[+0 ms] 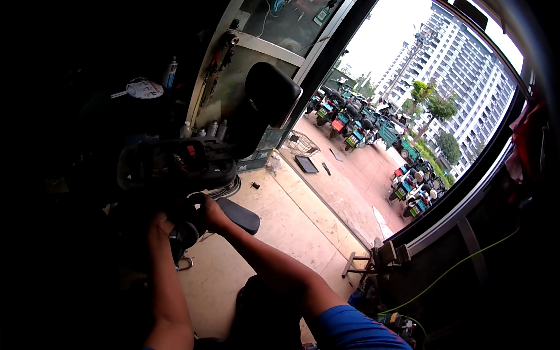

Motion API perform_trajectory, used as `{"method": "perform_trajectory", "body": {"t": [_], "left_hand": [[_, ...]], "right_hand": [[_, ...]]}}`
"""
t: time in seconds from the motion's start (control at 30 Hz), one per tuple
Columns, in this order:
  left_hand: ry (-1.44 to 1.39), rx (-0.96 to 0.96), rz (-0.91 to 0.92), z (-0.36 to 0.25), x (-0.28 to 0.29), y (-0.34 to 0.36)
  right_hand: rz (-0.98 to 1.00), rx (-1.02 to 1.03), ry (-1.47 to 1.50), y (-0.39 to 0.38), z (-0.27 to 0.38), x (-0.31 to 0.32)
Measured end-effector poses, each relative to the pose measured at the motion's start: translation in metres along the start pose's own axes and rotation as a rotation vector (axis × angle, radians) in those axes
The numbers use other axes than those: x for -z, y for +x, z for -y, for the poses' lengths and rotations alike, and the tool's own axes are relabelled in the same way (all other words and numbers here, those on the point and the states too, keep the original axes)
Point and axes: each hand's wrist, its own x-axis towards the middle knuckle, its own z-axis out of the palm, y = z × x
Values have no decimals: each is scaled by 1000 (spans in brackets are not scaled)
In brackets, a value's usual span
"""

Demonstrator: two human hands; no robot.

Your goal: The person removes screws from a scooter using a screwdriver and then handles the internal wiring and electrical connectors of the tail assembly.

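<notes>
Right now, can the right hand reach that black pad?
Probably yes: the black pad is just beside the right hand, and I see nothing between them. It's too dark to tell whether that hand holds something.

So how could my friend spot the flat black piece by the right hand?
Start at the pale floor and follow it left to the person's right hand. The flat black piece sticks out just right of that hand. Unlike the bulky black part above it, it is smooth and slim with a rounded end.
</notes>
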Motion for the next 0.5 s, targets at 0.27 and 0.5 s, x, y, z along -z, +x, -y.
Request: {"method": "perform_trajectory", "body": {"t": [0.27, 0.5], "left_hand": [[1, 22, 105, -9, 21, 3], [-36, -20, 72, -8, 6, -5]], "right_hand": [[40, -120, -266, 1, 10, 3], [136, -67, -114, 1, 16, 6]]}}
